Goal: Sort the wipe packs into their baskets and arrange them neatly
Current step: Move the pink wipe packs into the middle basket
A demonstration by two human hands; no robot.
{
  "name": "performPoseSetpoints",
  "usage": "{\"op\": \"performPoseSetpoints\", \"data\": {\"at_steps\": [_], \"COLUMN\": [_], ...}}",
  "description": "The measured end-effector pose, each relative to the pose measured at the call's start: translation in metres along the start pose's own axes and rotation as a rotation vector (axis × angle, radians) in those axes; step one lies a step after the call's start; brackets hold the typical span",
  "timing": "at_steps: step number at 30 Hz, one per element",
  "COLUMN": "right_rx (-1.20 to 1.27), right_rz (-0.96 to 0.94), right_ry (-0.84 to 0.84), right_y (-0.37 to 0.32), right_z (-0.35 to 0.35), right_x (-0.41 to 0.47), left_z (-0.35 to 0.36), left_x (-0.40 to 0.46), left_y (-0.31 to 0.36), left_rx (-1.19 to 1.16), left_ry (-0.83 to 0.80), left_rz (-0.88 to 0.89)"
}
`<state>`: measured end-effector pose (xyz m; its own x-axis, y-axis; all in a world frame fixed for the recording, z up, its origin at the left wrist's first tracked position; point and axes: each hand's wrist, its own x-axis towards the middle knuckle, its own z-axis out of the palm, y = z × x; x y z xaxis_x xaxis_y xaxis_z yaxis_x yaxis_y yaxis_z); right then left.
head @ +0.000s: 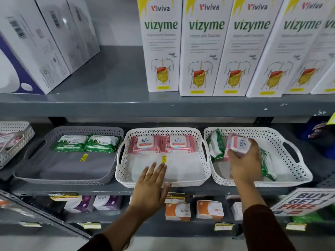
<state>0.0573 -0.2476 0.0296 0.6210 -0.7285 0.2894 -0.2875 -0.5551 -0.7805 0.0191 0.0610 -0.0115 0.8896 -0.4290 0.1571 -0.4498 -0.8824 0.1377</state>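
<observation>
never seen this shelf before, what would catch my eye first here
The row of tall white and yellow Vizyme cartons on the upper shelf dominates. Below it, the right hand grips a pink Kara wipe pack over the right white perforated basket, among green packs. The left hand rests on the middle white basket holding two pink packs.

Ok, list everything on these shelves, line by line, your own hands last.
Vizyme boxes: at least five, white with yellow tops, upper shelf right.
White cartons: three, upper shelf left.
Grey basket: one, middle shelf left.
Green wipe packs: two, at the grey basket's back.
Middle white basket: one, middle shelf centre.
Pink Kara packs: two, at its back.
Right white basket: one, holding green packs, count unclear.
Small boxes: several, orange and purple, lower shelf.
Left hand: open, over the middle basket's front rim.
Right hand: holding a pink pack.
</observation>
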Motion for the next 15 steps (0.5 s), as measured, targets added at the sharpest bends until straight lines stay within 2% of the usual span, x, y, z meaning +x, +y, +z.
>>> {"op": "performPoseSetpoints", "data": {"at_steps": [2, 5, 8, 11, 15], "right_rx": [0.134, 0.201, 0.080, -0.006, -0.269], "right_rz": [-0.035, -0.175, -0.274, -0.271, -0.281], "right_ry": [0.030, -0.177, -0.453, -0.541, -0.648], "right_y": [-0.006, -0.033, -0.060, -0.068, -0.068], "right_z": [-0.006, 0.004, 0.036, 0.068, 0.085], "right_x": [-0.007, -0.028, -0.058, -0.079, -0.083], "left_z": [0.001, 0.001, 0.001, 0.000, 0.000], "left_x": [0.000, 0.000, 0.000, -0.002, -0.005], "left_y": [0.001, 0.001, 0.000, 0.000, -0.001], "left_rx": [-0.003, 0.008, 0.023, 0.016, 0.027], "left_ry": [0.001, -0.011, -0.020, -0.024, -0.031], "left_rz": [0.002, 0.002, 0.012, 0.042, 0.049]}}
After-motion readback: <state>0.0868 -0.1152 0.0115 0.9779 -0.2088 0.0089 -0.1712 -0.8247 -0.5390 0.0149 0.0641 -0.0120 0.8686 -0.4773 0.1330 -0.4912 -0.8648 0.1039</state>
